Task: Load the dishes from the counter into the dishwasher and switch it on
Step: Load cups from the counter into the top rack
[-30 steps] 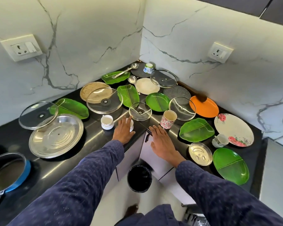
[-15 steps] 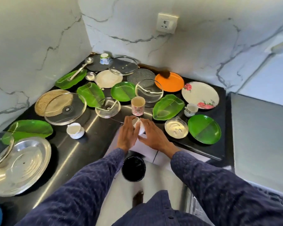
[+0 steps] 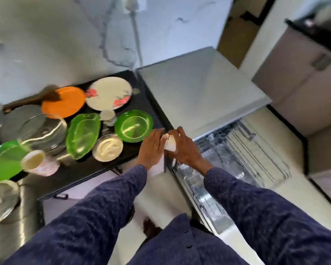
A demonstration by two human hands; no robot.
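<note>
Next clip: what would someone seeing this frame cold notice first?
Centre frame, the right hand grips a small white cup, with the left hand flat against it. To the right the dishwasher stands open, its wire rack pulled out. On the left, the black counter is crowded with dishes, brightest the orange plate and the round green plate.

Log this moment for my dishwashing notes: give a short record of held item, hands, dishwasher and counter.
held item: small white cup, between both hands
right hand: curled grip on the cup
left hand: fingers straight against the cup
dishwasher: wire rack pulled out, looks empty
counter: round green plate, orange plate, floral white plate
</note>
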